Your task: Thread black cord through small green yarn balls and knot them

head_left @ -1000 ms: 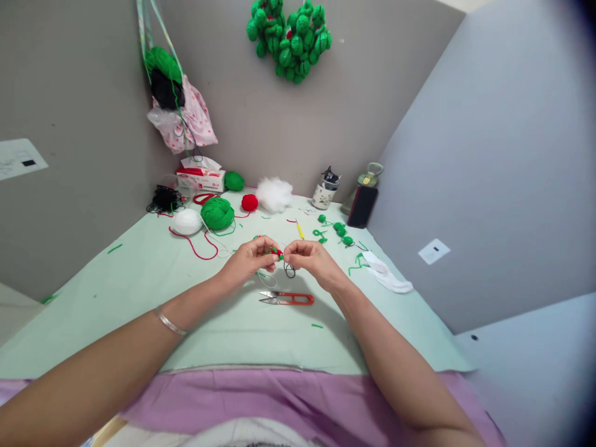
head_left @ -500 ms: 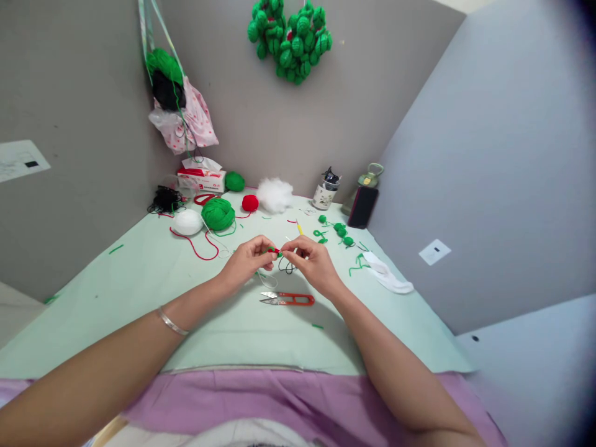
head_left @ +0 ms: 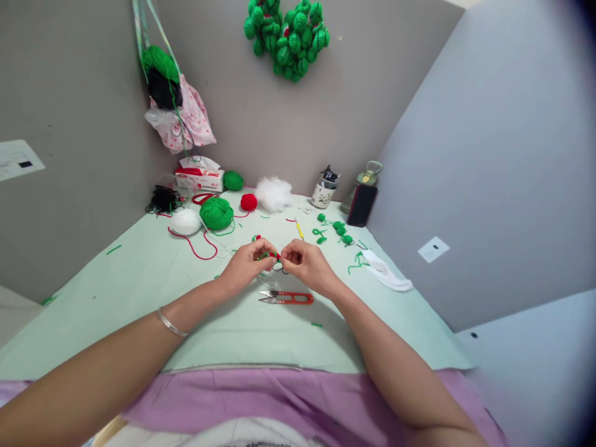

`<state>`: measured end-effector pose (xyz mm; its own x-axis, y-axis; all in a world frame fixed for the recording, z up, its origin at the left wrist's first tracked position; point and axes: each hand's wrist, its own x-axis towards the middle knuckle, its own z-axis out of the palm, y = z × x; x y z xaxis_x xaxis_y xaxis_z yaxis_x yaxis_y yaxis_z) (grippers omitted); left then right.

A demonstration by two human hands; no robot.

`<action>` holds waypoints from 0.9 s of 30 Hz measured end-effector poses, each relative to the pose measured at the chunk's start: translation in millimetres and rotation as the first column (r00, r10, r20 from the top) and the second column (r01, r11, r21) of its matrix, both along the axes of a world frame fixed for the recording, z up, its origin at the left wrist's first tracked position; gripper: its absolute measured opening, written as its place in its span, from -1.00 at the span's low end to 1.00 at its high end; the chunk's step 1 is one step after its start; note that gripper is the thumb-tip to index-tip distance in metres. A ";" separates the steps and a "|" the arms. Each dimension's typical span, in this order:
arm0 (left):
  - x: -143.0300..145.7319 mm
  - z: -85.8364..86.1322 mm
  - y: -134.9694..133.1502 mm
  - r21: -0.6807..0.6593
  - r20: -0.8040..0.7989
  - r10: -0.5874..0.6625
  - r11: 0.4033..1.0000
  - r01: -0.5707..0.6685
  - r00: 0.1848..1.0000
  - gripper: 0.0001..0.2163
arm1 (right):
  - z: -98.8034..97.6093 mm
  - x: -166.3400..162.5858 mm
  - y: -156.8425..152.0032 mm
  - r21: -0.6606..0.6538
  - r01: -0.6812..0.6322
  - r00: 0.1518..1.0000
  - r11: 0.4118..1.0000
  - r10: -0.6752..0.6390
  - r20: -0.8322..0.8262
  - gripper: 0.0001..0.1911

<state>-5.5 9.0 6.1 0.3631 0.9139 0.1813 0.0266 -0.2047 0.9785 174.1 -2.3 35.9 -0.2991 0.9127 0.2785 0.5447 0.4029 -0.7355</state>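
My left hand [head_left: 246,266] pinches a small green and red crocheted piece [head_left: 270,255] above the pale green table [head_left: 139,279]. Close against it, my right hand [head_left: 305,264] has its fingers pinched together at the same piece, with a thin black thread [head_left: 279,268] looping below; what those fingers hold is too small to name. Red-handled thread snips [head_left: 287,298] lie on the table just below both hands.
Behind the hands lie a green yarn ball [head_left: 216,213], a white ball [head_left: 185,221], a red ball [head_left: 248,202], white stuffing [head_left: 274,194], a tissue box [head_left: 200,178], a jar [head_left: 323,194], small green crocheted pieces [head_left: 339,230] and a white cloth [head_left: 386,273]. Grey partition walls enclose the table.
Both hands have stayed together over the table, shifting slightly; my right hand dipped and closed in on the small piece, and the black thread loop has drawn shorter.
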 end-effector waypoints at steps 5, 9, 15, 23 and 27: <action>0.3 4.8 0.7 -0.049 -0.014 0.037 0.998 -0.038 0.999 -0.84 | 1.6 -6.4 -4.8 -0.068 0.050 0.996 0.996 -0.055 -0.068 -0.97; -1.2 4.1 3.5 -0.057 -0.001 0.091 0.994 -0.091 0.996 -0.81 | 0.5 -10.2 -7.1 -0.147 0.021 0.991 0.989 -0.041 -0.131 -0.94; -2.0 5.9 0.7 -0.243 0.105 -0.005 0.970 0.031 0.994 -0.79 | -2.7 -4.2 1.7 -0.134 0.064 0.949 0.989 -0.101 -0.297 -0.79; -4.7 7.0 1.7 -0.266 0.227 -0.052 0.957 0.113 0.972 -0.78 | 1.3 3.2 4.0 -0.299 -0.156 0.945 0.942 0.054 -0.323 -0.74; -4.7 10.6 0.2 -0.286 0.249 -0.067 0.948 0.140 0.966 -0.78 | -5.4 4.9 7.8 -0.204 -0.019 0.981 0.979 -0.022 -0.194 -0.80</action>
<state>-10.2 9.1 16.6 0.4394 0.8983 -0.0033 -0.2150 0.1087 0.9705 179.0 5.5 30.5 -0.2563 0.9566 0.1388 0.3835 0.2325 -0.8938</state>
